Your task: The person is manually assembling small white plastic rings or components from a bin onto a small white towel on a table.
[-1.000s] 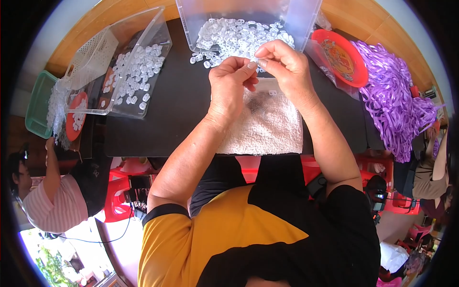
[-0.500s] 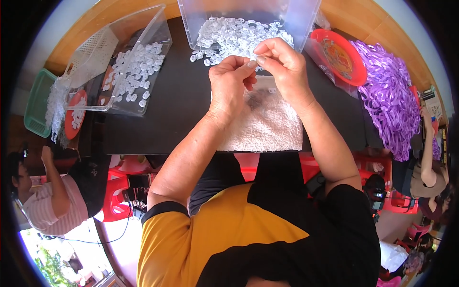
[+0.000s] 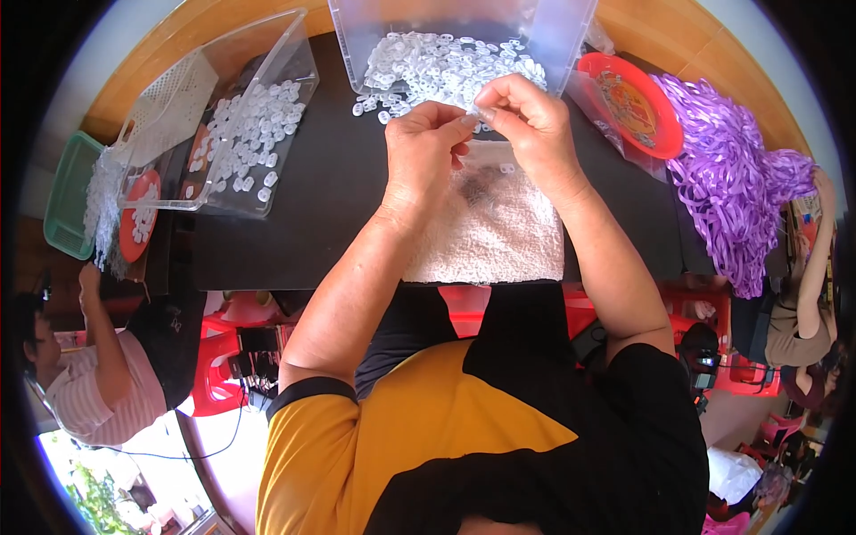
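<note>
My left hand (image 3: 421, 152) and my right hand (image 3: 533, 129) meet fingertip to fingertip, each with thumb and forefinger pinched. Whatever sits between them is too small and hidden to make out. Below them a pale pink towel (image 3: 490, 236) lies at the table's front edge. One small white plastic piece (image 3: 507, 168) rests near its far end, by my right wrist. Just beyond my fingers, a heap of similar white oval pieces with holes (image 3: 428, 67) fills the mouth of a clear plastic bin (image 3: 571, 40), some spilling onto the table.
At left, a tilted clear box (image 3: 290, 134) holds more white pieces, beside a green basket (image 3: 67, 201) and a small orange plate (image 3: 134, 234). At right are a red-orange plate (image 3: 664, 134) and piled purple ribbons (image 3: 713, 160). Other people sit at both sides.
At the far right, a person's hand has drawn a bunch of purple ribbons out toward the right. My own hands have barely moved and stay pinched together.
</note>
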`<action>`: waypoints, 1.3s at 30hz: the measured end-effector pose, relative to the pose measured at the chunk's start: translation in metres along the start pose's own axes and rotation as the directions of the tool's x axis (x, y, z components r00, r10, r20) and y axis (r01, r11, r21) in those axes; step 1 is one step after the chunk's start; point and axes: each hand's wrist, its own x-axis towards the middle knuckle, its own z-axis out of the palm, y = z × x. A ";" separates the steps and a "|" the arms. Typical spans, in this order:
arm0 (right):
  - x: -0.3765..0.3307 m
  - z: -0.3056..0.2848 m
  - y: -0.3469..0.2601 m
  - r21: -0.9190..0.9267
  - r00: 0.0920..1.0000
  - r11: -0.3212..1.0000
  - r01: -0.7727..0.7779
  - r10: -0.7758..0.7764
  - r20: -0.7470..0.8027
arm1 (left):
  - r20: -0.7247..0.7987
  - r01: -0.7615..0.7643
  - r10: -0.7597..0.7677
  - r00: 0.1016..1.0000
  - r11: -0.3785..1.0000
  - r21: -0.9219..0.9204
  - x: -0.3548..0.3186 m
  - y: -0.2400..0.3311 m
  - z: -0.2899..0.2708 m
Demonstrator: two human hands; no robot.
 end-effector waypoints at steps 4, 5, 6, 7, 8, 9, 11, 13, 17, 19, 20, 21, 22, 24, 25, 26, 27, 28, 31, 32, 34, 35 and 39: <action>0.000 0.002 0.000 0.031 1.000 1.000 -0.002 0.002 -0.017 | 0.006 -0.001 0.000 1.000 0.998 0.056 0.000 0.002 -0.002; -0.001 0.003 0.000 0.032 1.000 0.999 -0.003 0.003 -0.016 | 0.013 -0.007 0.006 1.000 0.997 0.082 0.001 0.001 -0.003; -0.001 0.004 0.000 0.023 1.000 1.000 -0.001 0.001 -0.005 | 0.011 -0.006 0.005 1.000 0.997 0.083 0.000 0.001 -0.003; -0.002 0.005 0.001 0.014 1.000 1.000 -0.001 0.001 0.006 | 0.002 0.006 -0.007 1.000 0.996 0.086 0.000 -0.001 -0.002; -0.003 0.005 0.001 0.015 1.000 1.000 -0.004 0.004 0.006 | -0.006 0.019 -0.018 1.000 0.996 0.089 0.000 -0.002 0.000; -0.003 0.006 0.001 0.042 1.000 0.999 -0.009 0.009 -0.007 | -0.007 0.022 -0.022 1.000 0.996 0.090 0.002 -0.005 0.001; -0.005 0.009 -0.002 0.071 1.000 0.997 -0.019 0.020 -0.018 | -0.019 -0.068 0.071 0.997 0.989 0.130 0.001 -0.010 0.002; -0.006 0.013 -0.005 0.144 0.999 0.989 -0.025 0.031 -0.041 | -0.024 -0.091 0.095 0.995 0.986 0.138 -0.001 -0.010 0.004; -0.005 0.014 -0.003 0.245 0.996 0.968 -0.058 0.073 -0.050 | -0.026 -0.119 0.125 0.992 0.978 0.171 -0.005 -0.008 0.006; -0.005 0.014 -0.003 0.276 0.991 0.954 -0.118 0.129 -0.022 | -0.028 -0.092 0.097 0.995 0.987 0.128 -0.004 -0.009 0.006; -0.003 0.013 -0.004 0.278 0.992 0.954 -0.115 0.126 -0.022 | -0.033 -0.061 0.064 0.997 0.994 0.086 -0.003 -0.009 0.005; -0.002 0.011 -0.006 0.223 0.989 0.965 -0.139 0.147 -0.019 | -0.035 -0.065 0.068 0.997 0.994 0.088 -0.002 -0.008 0.004; -0.001 0.008 -0.007 0.164 0.985 0.973 -0.165 0.170 -0.018 | -0.033 -0.012 0.012 0.999 1.000 0.018 -0.001 -0.008 0.004; 0.002 0.004 -0.005 0.067 0.994 0.993 -0.097 0.100 -0.048 | -0.029 0.040 -0.041 0.999 0.998 -0.052 0.000 -0.006 0.003; 0.003 0.001 -0.005 -0.033 0.997 0.999 -0.033 0.031 -0.071 | -0.037 0.043 -0.045 0.998 0.997 -0.065 0.000 -0.003 0.002; 0.004 -0.003 -0.005 -0.074 0.999 0.997 0.000 -0.004 -0.052 | -0.045 0.045 -0.049 0.998 0.996 -0.078 0.000 -0.002 0.002; 0.004 -0.005 -0.004 -0.074 0.999 0.997 0.000 -0.004 -0.050 | -0.047 0.045 -0.049 0.998 0.996 -0.079 0.000 -0.003 0.001; 0.005 -0.007 -0.003 -0.142 0.999 0.989 0.048 -0.051 -0.019 | -0.039 0.045 -0.048 0.998 0.996 -0.083 0.000 -0.003 0.001; 0.006 -0.006 -0.001 -0.233 0.992 0.964 0.126 -0.119 0.043 | -0.029 0.048 -0.051 0.998 0.994 -0.100 0.001 -0.003 0.000; 0.006 -0.005 0.000 -0.258 0.988 0.954 0.154 -0.140 0.071 | -0.026 0.053 -0.056 0.998 0.992 -0.112 0.001 -0.004 0.000; 0.005 -0.005 0.000 -0.261 0.987 0.953 0.155 -0.139 0.079 | -0.016 0.056 -0.058 0.998 0.991 -0.121 0.002 -0.004 -0.001; 0.005 -0.004 0.001 -0.263 0.986 0.952 0.158 -0.140 0.087 | -0.008 0.058 -0.060 0.998 0.990 -0.128 0.002 -0.004 -0.002; 0.004 -0.004 0.003 -0.262 0.989 0.954 0.145 -0.131 0.069 | 0.011 0.063 -0.062 0.998 0.993 -0.096 0.001 -0.002 0.000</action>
